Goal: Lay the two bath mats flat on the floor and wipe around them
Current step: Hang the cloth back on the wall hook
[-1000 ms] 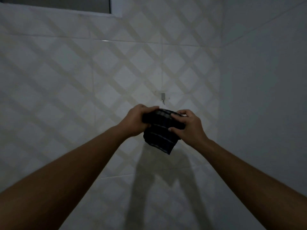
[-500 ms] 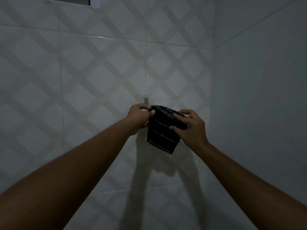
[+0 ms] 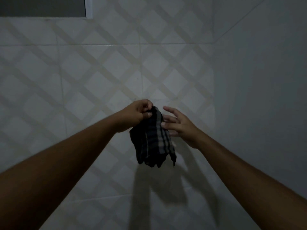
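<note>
A dark checked cloth (image 3: 152,140) hangs down in front of the tiled wall, bunched at its top. My left hand (image 3: 138,112) pinches that top corner, close to the wall. My right hand (image 3: 178,126) is beside the cloth on its right, fingers spread, its fingertips near the fabric without gripping it. The wall hook seen earlier is hidden behind my left hand and the cloth. No bath mat and no floor are in view.
A tiled wall (image 3: 83,77) with a diamond pattern fills the view ahead. A plain wall (image 3: 259,90) meets it at a corner on the right. A window edge (image 3: 43,7) shows at the top left.
My right hand has let go of the cloth and opened. The cloth, folded between both hands before, now hangs loose from my left hand at the spot where the hook was.
</note>
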